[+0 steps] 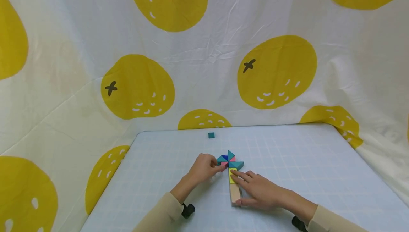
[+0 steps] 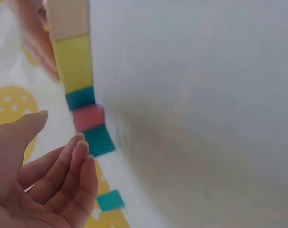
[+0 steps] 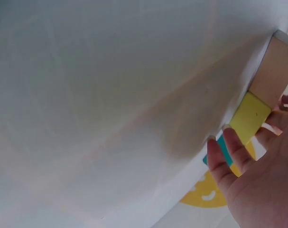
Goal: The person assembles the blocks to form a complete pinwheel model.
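Small blocks lie in a pinwheel shape: teal triangles [image 1: 236, 165], a dark blue triangle [image 1: 225, 157] and pink pieces [image 1: 233, 159]. Below it a yellow block [image 1: 233, 180] and a plain wooden block [image 1: 234, 191] form a straight stem. At the pinwheel's left side is my left hand [image 1: 203, 168]; in the left wrist view its thumb stands apart from the fingers, whose tips are by a teal block [image 2: 100, 141] beside a pink block [image 2: 89, 118]. My right hand [image 1: 260, 190] lies along the stem's right side, fingertips at the yellow block, thumb by the wooden block's near end.
A single teal block [image 1: 211, 135] sits apart near the table's back edge. The pale checked tabletop [image 1: 297, 154] stretches around the blocks. Behind it hangs a white cloth [image 1: 204, 83] printed with large yellow fruit shapes.
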Motion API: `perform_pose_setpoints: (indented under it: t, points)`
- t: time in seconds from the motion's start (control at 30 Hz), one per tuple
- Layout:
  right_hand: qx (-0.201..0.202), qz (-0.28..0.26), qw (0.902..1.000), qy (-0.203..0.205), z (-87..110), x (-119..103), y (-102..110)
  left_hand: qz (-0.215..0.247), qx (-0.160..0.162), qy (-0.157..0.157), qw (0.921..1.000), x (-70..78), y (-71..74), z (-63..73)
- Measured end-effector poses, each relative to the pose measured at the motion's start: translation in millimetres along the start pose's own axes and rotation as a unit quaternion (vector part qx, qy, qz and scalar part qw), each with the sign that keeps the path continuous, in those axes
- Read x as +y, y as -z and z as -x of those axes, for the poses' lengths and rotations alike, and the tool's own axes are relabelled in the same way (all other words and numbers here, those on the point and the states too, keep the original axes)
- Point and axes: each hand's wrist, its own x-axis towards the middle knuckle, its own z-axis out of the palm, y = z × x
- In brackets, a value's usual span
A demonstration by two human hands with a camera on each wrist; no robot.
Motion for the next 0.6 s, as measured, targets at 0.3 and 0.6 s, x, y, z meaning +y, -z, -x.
perform_pose_setpoints:
  t: [0.3,0.6]
  points:
    - [-0.011,-0.005,0.9999,-0.012,-0.7,-3.0,4.0,0.029,0.075,-0.017,0.9967,-15.9,31.8,-25.2]
    - [-0.011,0.006,0.9998,-0.013,0.1,-5.6,5.3,0.042,0.081,-0.01,0.9958,-16.7,34.1,-63.2]
